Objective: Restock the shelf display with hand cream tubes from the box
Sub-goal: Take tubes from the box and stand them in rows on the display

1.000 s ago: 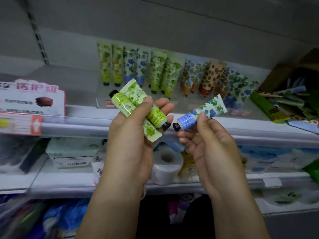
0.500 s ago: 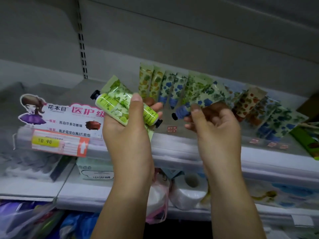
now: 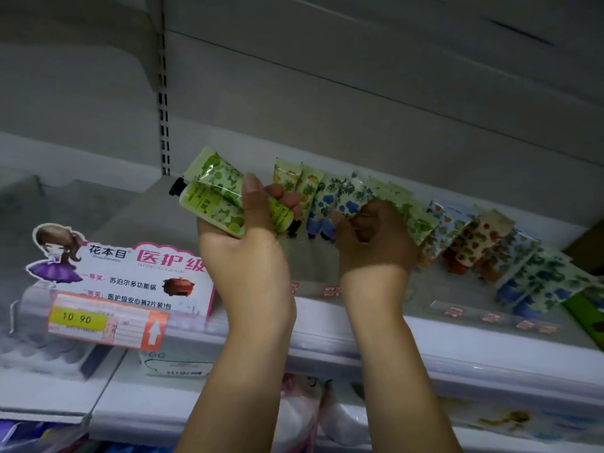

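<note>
Left hand [image 3: 243, 253]: we grip the spare green tubes [image 3: 212, 199], just left of the display row [image 3: 464, 233].
Right hand [image 3: 376, 246]: fingers curled round a blue-flowered tube [image 3: 349, 206], at the row.
Handling: light, soft and glossy; we judge a mid-body hold the safest.

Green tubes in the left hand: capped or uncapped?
Capped. The green tubes gripped by the left hand show black caps, one at upper left, one at lower right beside the fingers.
</note>
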Available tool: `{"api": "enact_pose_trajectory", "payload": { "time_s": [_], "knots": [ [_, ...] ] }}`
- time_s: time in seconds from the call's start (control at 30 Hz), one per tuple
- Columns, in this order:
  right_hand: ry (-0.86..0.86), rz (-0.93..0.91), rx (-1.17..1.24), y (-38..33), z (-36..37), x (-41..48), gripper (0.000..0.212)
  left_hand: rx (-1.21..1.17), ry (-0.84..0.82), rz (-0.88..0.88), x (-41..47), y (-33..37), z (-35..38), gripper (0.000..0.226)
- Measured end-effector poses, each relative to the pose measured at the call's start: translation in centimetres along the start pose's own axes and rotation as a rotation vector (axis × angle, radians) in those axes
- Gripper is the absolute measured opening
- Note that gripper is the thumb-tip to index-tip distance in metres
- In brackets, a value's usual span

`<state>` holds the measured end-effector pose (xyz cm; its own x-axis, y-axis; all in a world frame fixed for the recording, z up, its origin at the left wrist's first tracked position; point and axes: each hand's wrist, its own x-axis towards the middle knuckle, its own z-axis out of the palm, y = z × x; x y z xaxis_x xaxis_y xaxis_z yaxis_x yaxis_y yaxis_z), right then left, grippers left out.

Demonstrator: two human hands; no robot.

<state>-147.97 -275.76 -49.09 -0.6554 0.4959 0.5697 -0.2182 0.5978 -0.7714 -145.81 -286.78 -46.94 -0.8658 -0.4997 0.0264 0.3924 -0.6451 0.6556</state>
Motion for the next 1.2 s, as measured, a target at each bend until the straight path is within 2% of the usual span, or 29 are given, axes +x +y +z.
{"api": "enact_pose_trajectory", "payload": {
  "time_s": [0.17,0.37,0.53,0.6,0.67,0.7,0.77,0.83,0.93,1.07,1.2],
  "knots": [
    [-0.077,0.007,-0.084,0.9,0.8,0.5,0.025,0.003,-0.002,-0.035,0.1,-0.7,-0.2,0.028],
    [-0.165,0.048,-0.112,1.4,1.2,0.7,0.017,-0.033,-0.013,-0.046,0.4,-1.2,-0.3,0.027],
    [-0.186,0.014,-0.151,1.3,1.3,0.6,0.013,-0.04,-0.008,-0.064,0.4,-1.3,-0.6,0.032],
    [-0.194,0.012,-0.172,1.1,1.2,0.6,0.014,-0.08,-0.032,-0.119,1.0,-1.2,-0.2,0.049],
    [-0.198,0.01,-0.197,1.0,1.2,0.4,0.012,-0.105,-0.055,-0.185,1.9,-1.6,-0.2,0.096],
    [-0.196,0.006,-0.205,1.0,1.2,0.4,0.014,-0.113,-0.067,-0.179,2.2,-1.8,-0.2,0.097],
    [-0.191,0.006,-0.21,0.9,1.2,0.2,0.017,-0.082,-0.021,-0.119,1.5,-1.3,0.0,0.058],
    [-0.195,0.012,-0.219,0.9,1.1,0.2,0.017,-0.062,-0.04,-0.119,1.1,-1.4,-0.2,0.053],
    [-0.22,0.041,-0.23,0.8,0.9,0.2,0.011,-0.048,-0.034,-0.061,0.6,-1.2,-0.3,0.028],
    [-0.284,0.108,-0.193,0.3,0.0,0.3,0.025,-0.055,-0.072,-0.089,0.1,-0.8,-0.4,0.03],
    [-0.262,0.071,-0.112,0.0,-1.9,-0.5,0.019,-0.025,-0.078,-0.114,0.2,-0.5,-0.5,0.037]
  ]
}}
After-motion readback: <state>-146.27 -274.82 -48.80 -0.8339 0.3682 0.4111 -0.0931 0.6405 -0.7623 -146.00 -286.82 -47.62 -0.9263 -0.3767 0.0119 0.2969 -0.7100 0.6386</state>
